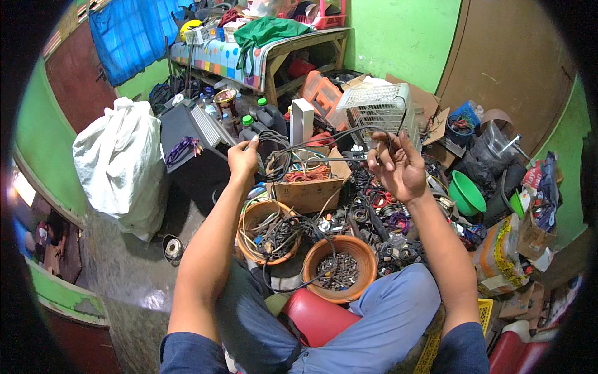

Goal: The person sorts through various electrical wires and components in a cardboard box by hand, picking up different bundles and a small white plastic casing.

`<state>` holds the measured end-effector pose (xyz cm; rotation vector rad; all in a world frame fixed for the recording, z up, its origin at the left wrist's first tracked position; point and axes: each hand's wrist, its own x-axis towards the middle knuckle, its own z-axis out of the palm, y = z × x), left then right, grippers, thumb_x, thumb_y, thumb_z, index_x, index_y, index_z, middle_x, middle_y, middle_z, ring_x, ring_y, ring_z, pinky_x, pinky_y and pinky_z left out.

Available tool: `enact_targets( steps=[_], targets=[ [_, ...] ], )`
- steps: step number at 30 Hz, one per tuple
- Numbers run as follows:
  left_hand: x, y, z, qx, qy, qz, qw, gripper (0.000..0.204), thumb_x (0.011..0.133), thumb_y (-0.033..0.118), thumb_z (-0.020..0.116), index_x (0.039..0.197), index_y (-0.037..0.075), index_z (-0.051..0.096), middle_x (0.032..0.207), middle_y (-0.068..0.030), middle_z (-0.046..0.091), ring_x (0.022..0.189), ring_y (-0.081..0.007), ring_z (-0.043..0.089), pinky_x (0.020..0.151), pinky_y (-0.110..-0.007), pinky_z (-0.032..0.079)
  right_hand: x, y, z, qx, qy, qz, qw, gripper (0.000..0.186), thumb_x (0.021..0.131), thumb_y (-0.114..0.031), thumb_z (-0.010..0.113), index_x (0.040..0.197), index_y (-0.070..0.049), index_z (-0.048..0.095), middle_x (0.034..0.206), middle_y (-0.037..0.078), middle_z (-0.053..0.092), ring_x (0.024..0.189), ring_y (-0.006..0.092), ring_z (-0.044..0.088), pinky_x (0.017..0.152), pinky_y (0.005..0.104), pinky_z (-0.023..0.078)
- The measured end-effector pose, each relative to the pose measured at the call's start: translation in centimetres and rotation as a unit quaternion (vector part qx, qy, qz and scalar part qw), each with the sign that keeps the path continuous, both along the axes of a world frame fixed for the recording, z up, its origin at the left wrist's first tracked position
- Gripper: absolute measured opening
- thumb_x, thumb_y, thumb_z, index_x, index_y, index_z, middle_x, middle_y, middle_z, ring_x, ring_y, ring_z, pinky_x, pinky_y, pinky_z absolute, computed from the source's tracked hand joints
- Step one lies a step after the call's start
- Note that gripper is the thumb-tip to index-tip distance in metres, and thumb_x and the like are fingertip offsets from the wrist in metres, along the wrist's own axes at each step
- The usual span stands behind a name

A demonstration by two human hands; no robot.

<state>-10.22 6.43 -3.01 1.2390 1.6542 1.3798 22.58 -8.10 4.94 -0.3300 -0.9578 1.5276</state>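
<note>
A black cable (311, 144) stretches between my two raised hands in front of my chest. My left hand (244, 156) is closed in a pinch on it, with loops of the cable hanging just beside the fingers. My right hand (398, 165) has its palm turned up and fingers curled, and the cable passes over and through them. Below, a loose black strand drops toward a terracotta-coloured pot (243, 240) full of tangled wires. A second pot (372, 274), holding small dark metal pieces, stands close to my knees. A cardboard box (308, 196) with orange and other wires sits beneath the cable.
A stuffed white sack (121, 168) and a black finned case (193, 165) stand at left. Mixed cables and parts (392, 230) cover the floor ahead. At right are a green bowl (466, 193) and a taped carton (498, 249). A cluttered table (272, 68) is behind.
</note>
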Motion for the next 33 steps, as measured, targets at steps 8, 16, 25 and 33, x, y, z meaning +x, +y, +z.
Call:
enact_targets(
  steps=[8,16,25,33],
  targets=[
    [0.2,0.9,-1.6,0.064,0.105,0.066,0.990,0.039,0.092,0.036,0.071,0.104,-0.001,0.074,0.066,-0.0057,0.062,0.049,-0.0123,0.053,0.047,-0.031,0.042,1.2,0.0,0.5,0.002,0.055,-0.005,0.998,0.048,0.104,-0.043,0.045,0.126,-0.002,0.058,0.077,0.005,0.058,0.081,0.0186,0.060,0.075,0.0322,0.048],
    [1.1,-0.4,0.1,0.025,-0.105,-0.083,0.991,0.031,0.096,0.033,0.066,0.097,0.003,0.070,0.057,0.0031,0.047,0.044,-0.0062,0.036,0.041,-0.028,0.025,2.1,2.1,-4.2,-0.160,-0.442,-0.214,0.856,0.034,0.100,-0.032,0.058,0.114,-0.002,0.066,0.101,0.009,0.068,0.088,0.0150,0.064,0.076,0.0326,0.049],
    [4.2,-4.0,3.4,-0.017,-0.347,-0.270,0.898,0.022,0.102,0.026,0.056,0.083,0.015,0.053,0.056,0.0081,0.032,0.043,-0.0055,0.028,0.040,-0.025,0.021,1.3,2.1,-6.0,-0.065,-0.580,-0.159,0.796,0.038,0.093,-0.035,0.067,0.097,0.002,0.074,0.075,0.009,0.070,0.070,0.0151,0.066,0.066,0.0331,0.050],
    [4.7,-5.1,4.2,-0.036,-0.415,-0.295,0.860,0.023,0.102,0.030,0.056,0.084,0.016,0.052,0.057,0.0075,0.035,0.044,-0.0060,0.029,0.040,-0.024,0.022,-1.8,-0.5,-1.5,0.131,-0.704,-0.212,0.665,0.033,0.087,-0.032,0.072,0.097,-0.001,0.075,0.088,0.020,0.072,0.085,0.0333,0.071,0.080,0.0411,0.055]
  ],
)
